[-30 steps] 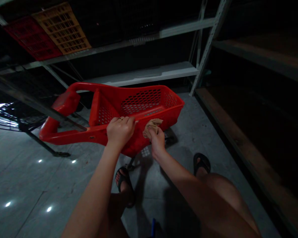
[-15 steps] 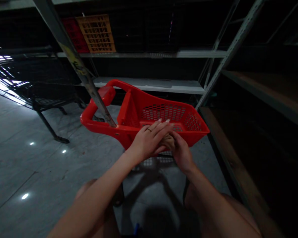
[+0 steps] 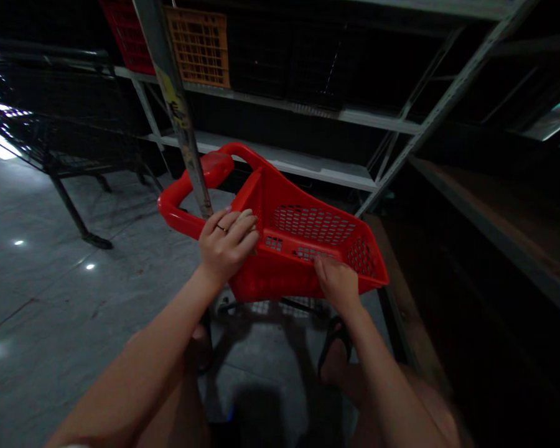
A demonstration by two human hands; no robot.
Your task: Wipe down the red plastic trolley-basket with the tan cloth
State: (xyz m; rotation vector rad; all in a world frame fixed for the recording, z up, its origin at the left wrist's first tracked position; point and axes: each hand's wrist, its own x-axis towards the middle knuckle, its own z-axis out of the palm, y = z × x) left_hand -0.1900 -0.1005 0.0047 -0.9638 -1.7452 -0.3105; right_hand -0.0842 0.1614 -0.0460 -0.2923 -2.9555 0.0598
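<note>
A red plastic shopping-cart basket (image 3: 308,242) with perforated walls and a looped handle stands in front of me on the grey floor. My left hand (image 3: 226,246), a ring on one finger, lies over the basket's near rim with its fingers curled on it. My right hand (image 3: 338,283) presses against the outside of the near wall, close to the right corner, its fingers folded under. Whatever is beneath that hand is hidden; no cloth shows. Both my forearms reach in from the bottom of the view.
A grey metal upright (image 3: 177,106) stands just behind the cart's handle. Steel shelving (image 3: 308,168) runs behind, with an orange crate (image 3: 200,43) and a red crate (image 3: 126,31) above. A black wire rack (image 3: 65,143) is at the left, a wooden shelf (image 3: 494,211) at the right.
My left hand has moved left from beside the right hand onto the rim. The beige cloth seen in my right hand earlier is out of sight. The view has swung, bringing the cart closer.
</note>
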